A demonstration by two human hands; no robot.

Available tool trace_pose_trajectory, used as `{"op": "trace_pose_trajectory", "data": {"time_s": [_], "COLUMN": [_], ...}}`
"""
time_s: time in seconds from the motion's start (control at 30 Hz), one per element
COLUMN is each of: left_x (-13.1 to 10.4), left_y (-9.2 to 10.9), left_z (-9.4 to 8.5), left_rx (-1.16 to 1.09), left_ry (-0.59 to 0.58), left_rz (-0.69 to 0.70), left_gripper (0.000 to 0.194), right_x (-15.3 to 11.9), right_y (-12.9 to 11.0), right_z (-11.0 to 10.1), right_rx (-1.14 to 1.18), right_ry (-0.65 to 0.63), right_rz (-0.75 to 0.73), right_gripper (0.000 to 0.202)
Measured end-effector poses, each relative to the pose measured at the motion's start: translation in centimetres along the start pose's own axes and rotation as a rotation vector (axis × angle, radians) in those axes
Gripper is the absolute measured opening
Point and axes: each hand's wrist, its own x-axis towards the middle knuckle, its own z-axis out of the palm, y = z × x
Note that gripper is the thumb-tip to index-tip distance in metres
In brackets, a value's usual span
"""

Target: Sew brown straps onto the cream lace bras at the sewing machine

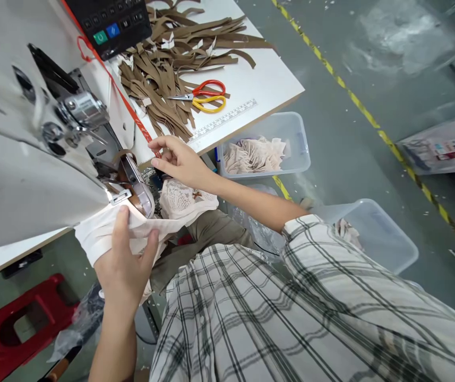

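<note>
A pale pink bra [177,199] with a lace cup and a small brown bow hangs from the sewing machine [52,175]. Its smooth band lies under the presser foot [121,197]. My left hand [123,260] holds that band just in front of the foot, index finger and thumb on top; the other fingers are mostly hidden. My right hand [181,162] is at the table edge beyond the machine arm, its fingers curled around a red printed tape [131,111] that runs down from the upper left.
On the white table [271,79] lie many brown straps [163,79], scissors [207,96] and a clear ruler [225,121]. A control panel [111,24] stands above. Clear bins [297,143] with pale fabric pieces stand right; a red stool [24,323] is at lower left.
</note>
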Motion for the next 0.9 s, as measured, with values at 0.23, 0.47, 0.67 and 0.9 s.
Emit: {"op": "trace_pose_trajectory", "data": {"time_s": [0.23,0.47,0.67,0.9], "left_x": [-1.0,-4.1,-6.9,-5.9], "left_y": [0.3,2.8,6.0,5.1], "left_z": [0.9,2.8,4.1,2.3], "left_rx": [-0.019,-0.046,-0.057,-0.488], "left_ry": [0.014,0.087,0.078,-0.348], "left_rz": [-0.163,-0.024,0.057,-0.058], "left_gripper": [0.11,0.108,0.099,0.077], "right_x": [-2.9,-7.9,-10.5,-11.1], "right_y": [-0.9,-4.6,-5.4,-5.7], "right_z": [0.5,1.8,2.5,1.4], "right_rx": [0.217,0.077,0.442,0.615], "right_ry": [-0.002,-0.18,-0.152,-0.153], "right_rz": [0.079,0.078,0.316,0.412], "right_gripper": [0.042,0.045,0.028,0.027]}}
